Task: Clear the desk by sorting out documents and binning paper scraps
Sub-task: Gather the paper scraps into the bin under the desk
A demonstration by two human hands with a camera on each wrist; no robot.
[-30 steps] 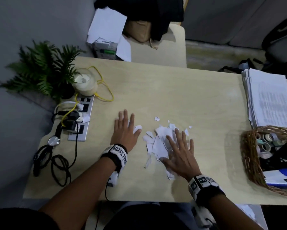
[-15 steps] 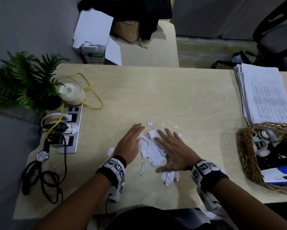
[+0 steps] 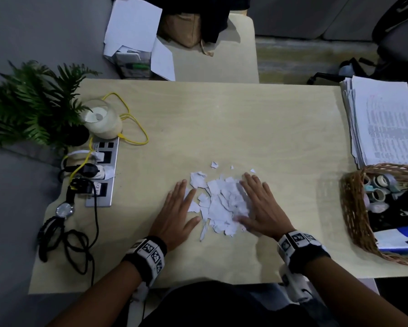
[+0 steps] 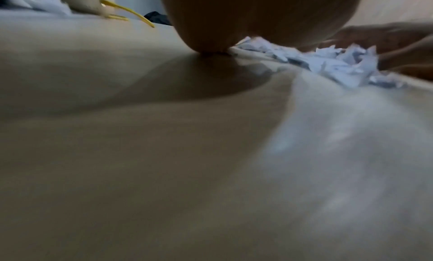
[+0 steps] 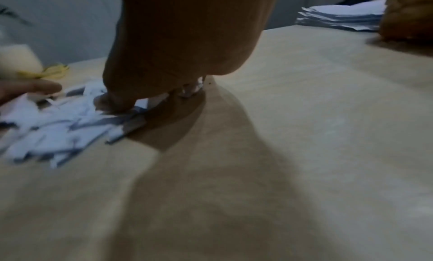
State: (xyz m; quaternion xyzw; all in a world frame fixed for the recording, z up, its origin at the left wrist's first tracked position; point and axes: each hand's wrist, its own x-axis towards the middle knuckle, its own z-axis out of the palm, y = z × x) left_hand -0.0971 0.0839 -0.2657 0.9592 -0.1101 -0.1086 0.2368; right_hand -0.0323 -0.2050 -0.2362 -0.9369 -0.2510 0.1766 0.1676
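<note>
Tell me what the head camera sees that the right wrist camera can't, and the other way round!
Only the head view shows the fern, the power strip, the wristwatch and what fills the wicker basket. Only the right wrist view shows the document stack edge-on, as layered sheets. Both show the paper scraps, the left hand and right hand flat beside them, and the candle jar.

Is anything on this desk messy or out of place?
Yes: torn paper scraps lie loose in the middle of the desk, a few stray bits beyond the heap. The left hand and right hand lie flat either side. The document stack looks slightly fanned.
</note>
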